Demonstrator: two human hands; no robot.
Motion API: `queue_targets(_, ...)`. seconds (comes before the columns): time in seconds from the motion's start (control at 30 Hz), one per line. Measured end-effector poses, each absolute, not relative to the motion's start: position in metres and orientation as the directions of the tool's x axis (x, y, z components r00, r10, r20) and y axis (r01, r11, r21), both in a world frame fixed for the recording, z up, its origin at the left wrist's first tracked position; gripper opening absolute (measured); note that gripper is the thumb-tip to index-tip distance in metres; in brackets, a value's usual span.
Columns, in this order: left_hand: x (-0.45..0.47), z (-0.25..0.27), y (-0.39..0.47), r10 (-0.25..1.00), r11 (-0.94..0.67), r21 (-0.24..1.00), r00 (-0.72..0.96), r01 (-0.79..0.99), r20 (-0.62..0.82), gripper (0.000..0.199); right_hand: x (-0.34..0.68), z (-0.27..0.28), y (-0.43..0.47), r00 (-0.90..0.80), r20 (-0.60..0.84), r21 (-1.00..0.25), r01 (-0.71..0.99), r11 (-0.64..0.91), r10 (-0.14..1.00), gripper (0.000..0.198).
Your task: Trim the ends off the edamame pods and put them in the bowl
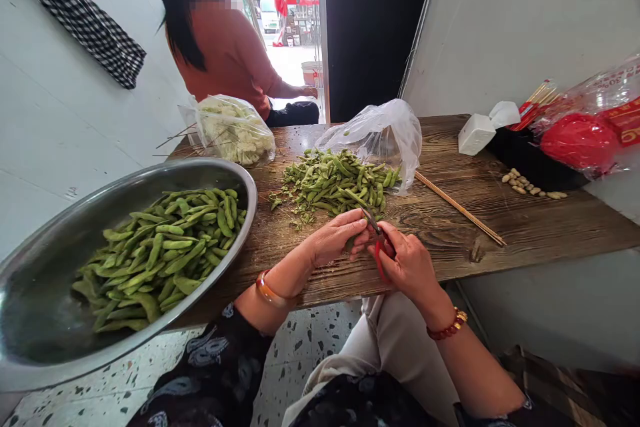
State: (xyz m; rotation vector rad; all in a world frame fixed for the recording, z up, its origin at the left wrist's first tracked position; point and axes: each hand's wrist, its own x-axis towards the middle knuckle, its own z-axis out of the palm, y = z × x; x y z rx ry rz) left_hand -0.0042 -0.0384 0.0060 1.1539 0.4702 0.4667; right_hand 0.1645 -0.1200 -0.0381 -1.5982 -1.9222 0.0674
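My right hand is closed on a pair of red-handled scissors, blades pointing up and left toward my other hand. Held in my left hand is a green soybean pod, mostly hidden by the fingers, close beside the scissor blades. Just beyond both hands lies a loose pile of soybean pods with small trimmings at its left. A clear plastic bag opens behind that pile. To the left, a large metal basin holds many more green pods.
A bag of pale cauliflower pieces sits at the back left. Bamboo skewers lie on the wooden table. At right are peanuts, a white tissue pack and a black bowl with red packages. Another person sits across the table.
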Motion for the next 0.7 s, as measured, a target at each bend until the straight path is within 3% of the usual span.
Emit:
queue_targets(0.1, -0.004, 0.008, -0.037, 0.54, 0.401, 0.91, 0.829, -0.102, -0.146, 0.027, 0.165, -0.042, -0.12, -0.056, 0.422, -0.417, 0.875, 0.248, 0.905, 0.048)
queue_targets(0.17, -0.004, 0.009, -0.034, 0.581, 0.382, 0.917, 0.802, -0.117, -0.14, 0.027, 0.166, -0.044, -0.119, -0.009, 0.411, -0.466, 0.857, 0.219, 0.911, 0.048)
queue_targets(0.33, -0.009, 0.004, -0.015, 0.861, 0.197, 0.955, 0.506, -0.22, -0.061, 0.019, 0.17, -0.042, -0.118, 0.211, 0.351, -0.728, 0.674, 0.125, 0.912, 0.047)
queue_targets(0.43, -0.014, -0.003, -0.003, 0.956, -0.097, 0.995, 0.276, -0.001, 0.094, 0.014, 0.171, -0.039, -0.117, 0.24, 0.328, -0.778, 0.617, 0.117, 0.914, 0.048)
queue_targets(0.5, -0.013, -0.007, 0.002, 0.943, -0.296, 0.928, 0.222, 0.226, 0.247, 0.012, 0.171, -0.039, -0.117, 0.235, 0.326, -0.774, 0.622, 0.116, 0.916, 0.049)
queue_targets(0.6, -0.007, -0.011, 0.002, 0.887, -0.456, 0.757, 0.306, 0.469, 0.344, 0.029, 0.17, -0.039, -0.118, 0.222, 0.319, -0.768, 0.631, 0.114, 0.922, 0.048)
queue_targets(0.7, 0.001, -0.01, -0.005, 0.865, -0.496, 0.591, 0.42, 0.637, 0.273, 0.035, 0.169, -0.04, -0.118, 0.218, 0.316, -0.769, 0.629, 0.114, 0.924, 0.046)
